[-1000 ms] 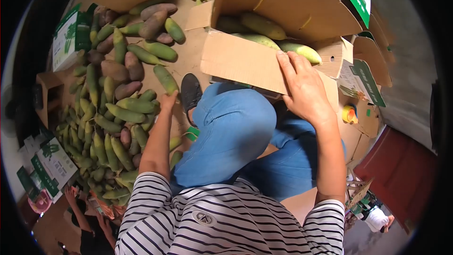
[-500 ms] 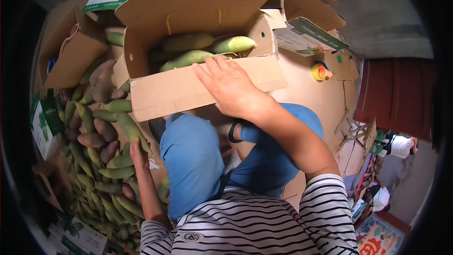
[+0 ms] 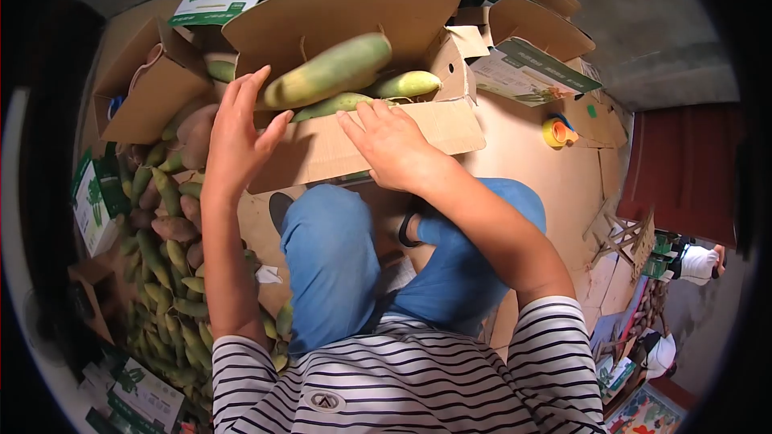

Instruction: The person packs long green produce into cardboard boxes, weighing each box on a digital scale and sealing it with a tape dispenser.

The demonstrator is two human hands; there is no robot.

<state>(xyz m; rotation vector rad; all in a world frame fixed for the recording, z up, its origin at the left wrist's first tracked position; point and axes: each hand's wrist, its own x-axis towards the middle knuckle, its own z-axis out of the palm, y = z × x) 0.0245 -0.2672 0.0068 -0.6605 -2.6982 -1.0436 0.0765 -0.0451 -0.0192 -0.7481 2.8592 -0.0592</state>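
Note:
An open cardboard box [image 3: 362,10] stands in front of my knees with several long green radishes inside. One large green radish [image 3: 331,72], slightly blurred, lies aslant above the others near the back wall. Beside its left end is my left hand [image 3: 240,133], open, thumb and fingers spread, at the box's left front corner. My right hand [image 3: 394,145] lies with outstretched fingers on the front flap [image 3: 446,130], fingertips at its upper edge. Just behind those fingertips, a smaller green radish [image 3: 334,106] and a pale green one [image 3: 408,83] show in the box.
A large heap of green and reddish radishes [image 3: 165,273] covers the floor to my left. More cartons [image 3: 535,68] stand behind and at both sides. Tape rolls [image 3: 556,132] lie at the right. Another person [image 3: 696,262] is far off at the right edge.
My left hand has come up from the heap to the box's left side, and a large green radish now lies above the others there. My right hand stays on the flap.

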